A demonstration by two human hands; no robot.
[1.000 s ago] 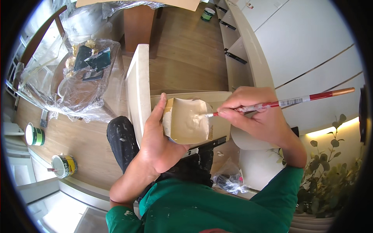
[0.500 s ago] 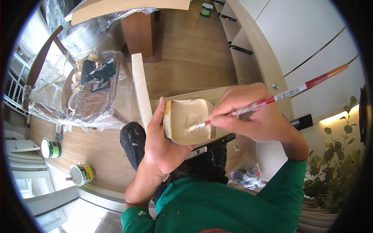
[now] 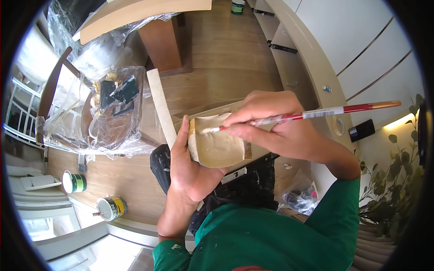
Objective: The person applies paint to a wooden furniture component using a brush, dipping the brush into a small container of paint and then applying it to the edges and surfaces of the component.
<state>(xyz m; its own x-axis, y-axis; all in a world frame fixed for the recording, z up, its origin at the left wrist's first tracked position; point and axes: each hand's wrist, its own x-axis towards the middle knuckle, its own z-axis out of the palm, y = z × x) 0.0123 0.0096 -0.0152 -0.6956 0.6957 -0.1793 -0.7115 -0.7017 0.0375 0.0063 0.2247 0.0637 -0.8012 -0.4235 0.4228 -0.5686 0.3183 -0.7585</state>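
At the left, a green-and-white bucket (image 3: 77,182) and a yellow-labelled bucket (image 3: 120,206) are seen on the floor (image 3: 140,196). Farther right, a shallow tray (image 3: 247,151) of beige paint (image 3: 219,148) is cradled by the left hand (image 3: 190,174), its grip partly curled, thumb along the left wall, fingers mostly hidden beneath. A paintbrush (image 3: 323,112) is pinched in the closed grip of the right hand (image 3: 280,131), its bristles held over the tray's upper-left part. Stirring or loading is judged the step in hand; a level tray and a lightly wiped tip seem called for next.
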